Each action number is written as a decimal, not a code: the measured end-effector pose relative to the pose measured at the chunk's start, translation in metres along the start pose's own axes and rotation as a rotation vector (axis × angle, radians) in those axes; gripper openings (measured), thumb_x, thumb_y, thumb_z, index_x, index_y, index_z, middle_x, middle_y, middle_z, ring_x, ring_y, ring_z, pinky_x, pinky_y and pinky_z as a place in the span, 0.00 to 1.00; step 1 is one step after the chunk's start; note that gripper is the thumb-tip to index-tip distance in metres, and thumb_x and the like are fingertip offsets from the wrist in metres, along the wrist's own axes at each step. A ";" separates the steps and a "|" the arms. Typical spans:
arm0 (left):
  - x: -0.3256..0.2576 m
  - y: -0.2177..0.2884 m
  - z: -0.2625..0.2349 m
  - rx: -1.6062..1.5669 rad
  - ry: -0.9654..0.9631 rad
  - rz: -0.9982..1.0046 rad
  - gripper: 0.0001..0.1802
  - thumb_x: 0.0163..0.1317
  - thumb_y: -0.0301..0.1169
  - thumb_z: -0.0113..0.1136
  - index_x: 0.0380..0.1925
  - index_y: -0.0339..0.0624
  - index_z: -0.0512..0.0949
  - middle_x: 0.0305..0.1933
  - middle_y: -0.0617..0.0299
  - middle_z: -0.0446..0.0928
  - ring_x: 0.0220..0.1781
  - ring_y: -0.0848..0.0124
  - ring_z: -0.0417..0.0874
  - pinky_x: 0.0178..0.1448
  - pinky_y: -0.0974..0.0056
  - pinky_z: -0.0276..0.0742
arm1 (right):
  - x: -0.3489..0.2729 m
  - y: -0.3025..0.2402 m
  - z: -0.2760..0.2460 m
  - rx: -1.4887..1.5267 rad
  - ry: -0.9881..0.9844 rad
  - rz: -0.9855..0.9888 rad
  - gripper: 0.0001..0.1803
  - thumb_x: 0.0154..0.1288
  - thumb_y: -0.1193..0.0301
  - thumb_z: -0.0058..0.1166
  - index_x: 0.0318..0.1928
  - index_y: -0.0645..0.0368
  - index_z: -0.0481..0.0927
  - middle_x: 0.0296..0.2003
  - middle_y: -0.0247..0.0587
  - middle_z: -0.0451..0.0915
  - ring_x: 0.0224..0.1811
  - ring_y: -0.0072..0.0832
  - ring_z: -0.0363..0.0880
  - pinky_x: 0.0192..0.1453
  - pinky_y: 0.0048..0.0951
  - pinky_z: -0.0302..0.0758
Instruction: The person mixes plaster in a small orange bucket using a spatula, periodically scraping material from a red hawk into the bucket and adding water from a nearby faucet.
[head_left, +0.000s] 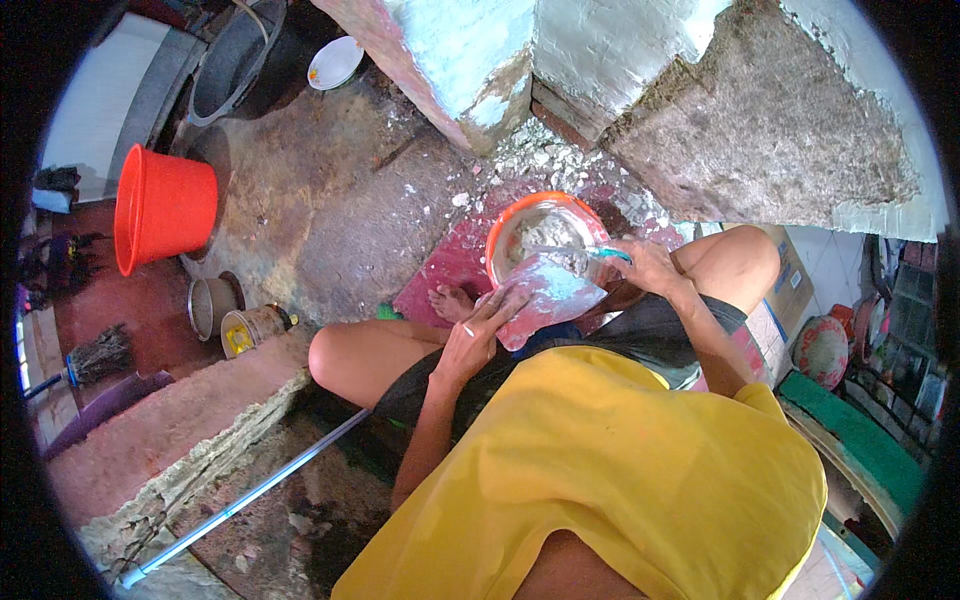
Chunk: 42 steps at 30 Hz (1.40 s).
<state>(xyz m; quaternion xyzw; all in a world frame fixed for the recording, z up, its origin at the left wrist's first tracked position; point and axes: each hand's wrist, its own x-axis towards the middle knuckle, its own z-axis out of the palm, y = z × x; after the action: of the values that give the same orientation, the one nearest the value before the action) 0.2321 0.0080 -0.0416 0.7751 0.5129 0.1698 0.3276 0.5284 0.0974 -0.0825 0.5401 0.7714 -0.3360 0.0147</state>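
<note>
My left hand point(478, 340) is closed on the edge of a flat board point(545, 300) smeared with white paste, its fingers lying over the top face. The board tilts over the near rim of an orange-rimmed bucket point(494, 236). Inside the bucket is greyish-white plaster point(540, 228). My right hand point(648, 268) grips a putty knife point(610, 253) by its teal handle. Its thin blade points left over the bucket, just above the board's far edge; whether it touches the plaster I cannot tell.
White rubble point(545, 160) lies beyond the bucket, at the foot of a patched wall point(760, 130). To the left are a red bucket point(165, 210), a small paint pail point(250, 330), a white plate point(335, 63) and a dark tub point(235, 65). A blue pole point(250, 495) leans near my left knee.
</note>
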 end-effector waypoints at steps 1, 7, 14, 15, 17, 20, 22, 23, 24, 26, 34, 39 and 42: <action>0.000 0.001 -0.001 -0.034 0.016 0.006 0.32 0.43 0.13 0.40 0.52 0.50 0.65 0.53 0.52 0.65 0.52 0.54 0.68 0.51 0.59 0.67 | 0.000 0.006 0.004 0.006 0.040 -0.007 0.14 0.54 0.65 0.46 0.42 0.51 0.74 0.36 0.46 0.75 0.39 0.43 0.73 0.44 0.38 0.69; -0.019 -0.033 0.035 -0.728 0.178 -0.401 0.17 0.55 0.20 0.41 0.47 0.35 0.64 0.39 0.51 0.72 0.40 0.64 0.75 0.43 0.63 0.73 | 0.002 -0.003 0.012 0.313 0.132 0.085 0.17 0.55 0.67 0.44 0.46 0.54 0.70 0.34 0.52 0.74 0.38 0.48 0.72 0.41 0.41 0.67; -0.005 -0.029 0.043 -1.164 0.334 -0.545 0.14 0.57 0.23 0.41 0.44 0.31 0.61 0.44 0.57 0.67 0.41 0.70 0.73 0.41 0.63 0.76 | -0.017 -0.036 0.042 0.202 0.167 0.094 0.17 0.55 0.72 0.42 0.48 0.56 0.68 0.33 0.55 0.73 0.35 0.49 0.72 0.36 0.40 0.68; -0.004 -0.026 0.040 -1.052 0.326 -0.521 0.14 0.56 0.21 0.41 0.44 0.31 0.61 0.43 0.55 0.66 0.41 0.68 0.73 0.43 0.62 0.76 | -0.026 -0.049 0.033 0.171 0.154 0.084 0.18 0.55 0.73 0.42 0.49 0.54 0.68 0.34 0.54 0.73 0.36 0.49 0.71 0.37 0.41 0.67; 0.001 -0.019 0.041 -1.139 0.389 -0.509 0.15 0.56 0.20 0.42 0.44 0.31 0.60 0.43 0.55 0.66 0.41 0.68 0.73 0.43 0.61 0.76 | -0.043 -0.072 0.009 0.147 0.229 -0.040 0.18 0.56 0.73 0.41 0.49 0.49 0.69 0.35 0.50 0.71 0.36 0.47 0.71 0.35 0.40 0.68; 0.009 -0.023 0.045 -1.216 0.377 -0.510 0.16 0.54 0.19 0.43 0.45 0.30 0.60 0.44 0.54 0.66 0.41 0.67 0.72 0.43 0.62 0.76 | -0.059 -0.067 0.012 0.145 0.179 -0.129 0.17 0.56 0.72 0.42 0.49 0.51 0.69 0.31 0.47 0.71 0.34 0.45 0.71 0.36 0.37 0.69; 0.015 -0.023 0.047 -1.198 0.353 -0.503 0.17 0.54 0.19 0.44 0.45 0.32 0.60 0.45 0.55 0.66 0.42 0.67 0.72 0.43 0.62 0.76 | -0.065 -0.070 0.010 0.240 0.152 -0.110 0.15 0.56 0.70 0.43 0.47 0.52 0.71 0.37 0.48 0.72 0.39 0.44 0.71 0.42 0.38 0.68; 0.020 -0.017 0.046 -1.161 0.349 -0.495 0.17 0.55 0.19 0.44 0.46 0.34 0.59 0.45 0.56 0.66 0.44 0.66 0.72 0.44 0.62 0.75 | -0.066 -0.071 0.009 0.289 0.139 -0.101 0.15 0.57 0.69 0.43 0.46 0.53 0.72 0.40 0.48 0.73 0.42 0.43 0.71 0.45 0.38 0.68; 0.023 -0.014 0.045 -1.125 0.345 -0.486 0.18 0.55 0.19 0.44 0.47 0.35 0.59 0.46 0.57 0.66 0.45 0.66 0.71 0.45 0.62 0.74 | -0.065 -0.070 0.009 0.306 0.135 -0.097 0.15 0.57 0.69 0.43 0.46 0.52 0.72 0.40 0.47 0.73 0.42 0.43 0.71 0.45 0.37 0.68; 0.019 -0.031 0.057 -0.949 0.302 -0.417 0.19 0.54 0.18 0.45 0.47 0.36 0.59 0.45 0.57 0.66 0.45 0.66 0.71 0.45 0.63 0.74 | -0.064 -0.067 0.010 0.339 0.125 -0.095 0.15 0.57 0.68 0.43 0.45 0.52 0.72 0.40 0.46 0.74 0.43 0.42 0.71 0.46 0.36 0.68; 0.020 -0.038 0.070 -0.760 0.431 -0.478 0.15 0.47 0.21 0.52 0.37 0.31 0.66 0.33 0.52 0.73 0.35 0.69 0.74 0.40 0.65 0.68 | -0.058 -0.070 0.029 0.346 0.204 -0.171 0.13 0.58 0.72 0.43 0.44 0.56 0.73 0.40 0.46 0.74 0.44 0.39 0.71 0.47 0.32 0.67; 0.020 -0.023 0.057 -0.820 0.493 -0.439 0.16 0.45 0.21 0.51 0.37 0.31 0.66 0.29 0.53 0.74 0.32 0.65 0.75 0.38 0.63 0.69 | -0.053 -0.077 0.031 0.399 0.190 -0.159 0.14 0.59 0.71 0.42 0.45 0.57 0.72 0.41 0.47 0.73 0.45 0.40 0.70 0.48 0.33 0.67; 0.016 -0.030 0.052 -0.475 0.371 -0.363 0.14 0.50 0.18 0.49 0.38 0.32 0.64 0.38 0.56 0.70 0.35 0.70 0.72 0.38 0.66 0.71 | -0.051 -0.079 0.038 0.420 0.183 -0.151 0.14 0.59 0.70 0.42 0.46 0.57 0.71 0.42 0.48 0.73 0.46 0.40 0.70 0.49 0.33 0.67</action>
<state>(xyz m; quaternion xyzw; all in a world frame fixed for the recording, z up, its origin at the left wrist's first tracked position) 0.2496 0.0127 -0.1013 0.5293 0.6393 0.3614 0.4249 0.4703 0.0200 -0.0530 0.5003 0.7211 -0.4387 -0.1930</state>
